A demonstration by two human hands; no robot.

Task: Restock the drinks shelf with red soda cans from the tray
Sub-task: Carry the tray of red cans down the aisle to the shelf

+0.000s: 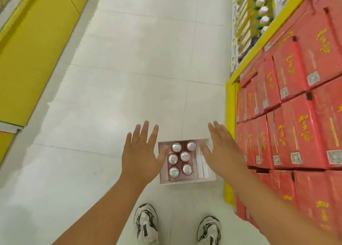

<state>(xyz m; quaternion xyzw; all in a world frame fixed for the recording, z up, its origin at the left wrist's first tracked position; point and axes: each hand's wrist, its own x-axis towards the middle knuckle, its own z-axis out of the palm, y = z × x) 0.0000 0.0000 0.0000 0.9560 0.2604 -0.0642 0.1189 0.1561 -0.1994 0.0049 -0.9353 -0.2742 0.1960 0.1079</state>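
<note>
- A person stands in a shop aisle, both hands spread flat and empty above a white tray (187,181) on the pale tiled floor (114,89).
- The left hand (141,157) hangs over the tray's left edge, its thumb covering part of that rim; the right hand (221,148) hides the tray's right rim and far corner.
- Six red soda cans (179,159) stand upright in the tray in two rows of three (only their silver tops and slivers of red show).
- White strips lie beside the cans; what they are cannot be told.
- Stacked red boxes (296,118) with blurred gold lettering fill a yellow-framed shelf (230,89) on the right, cut off by the frame's edge.
- Two sneakers (146,224) show below, their heels cropped.
</note>
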